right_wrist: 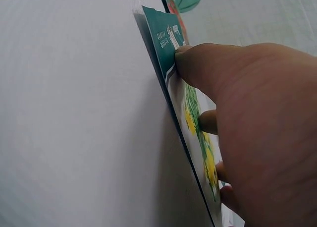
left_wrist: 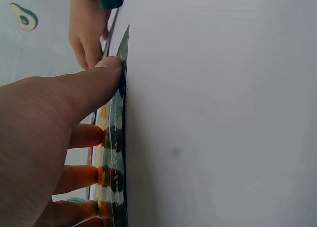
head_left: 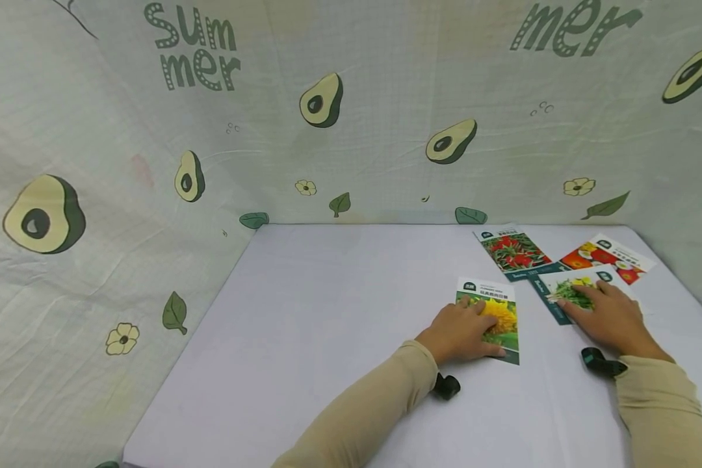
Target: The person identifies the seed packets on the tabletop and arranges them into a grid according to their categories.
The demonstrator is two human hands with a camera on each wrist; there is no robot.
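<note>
Flat on the white table lies a seed packet with a yellow sunflower picture (head_left: 501, 318); my left hand (head_left: 459, 330) rests on it with fingers spread. In the left wrist view, the thumb and fingertips press on the printed face of the sunflower packet (left_wrist: 119, 138). Further right, my right hand (head_left: 614, 318) touches another seed packet (head_left: 552, 283), white with green stems and yellow flowers. The right wrist view shows that stem packet (right_wrist: 171, 43) edge-on, with the thumb and fingertips against its face. The palm hides part of each packet.
A seed packet with red flowers (head_left: 515, 252) lies at the back, and one with orange and red blooms (head_left: 605, 257) beside it; the stem packet overlaps their corners. An avocado-print cloth (head_left: 380, 169) hangs behind the white table (head_left: 304, 312). A black wrist camera (head_left: 446, 386) sits below the left wrist.
</note>
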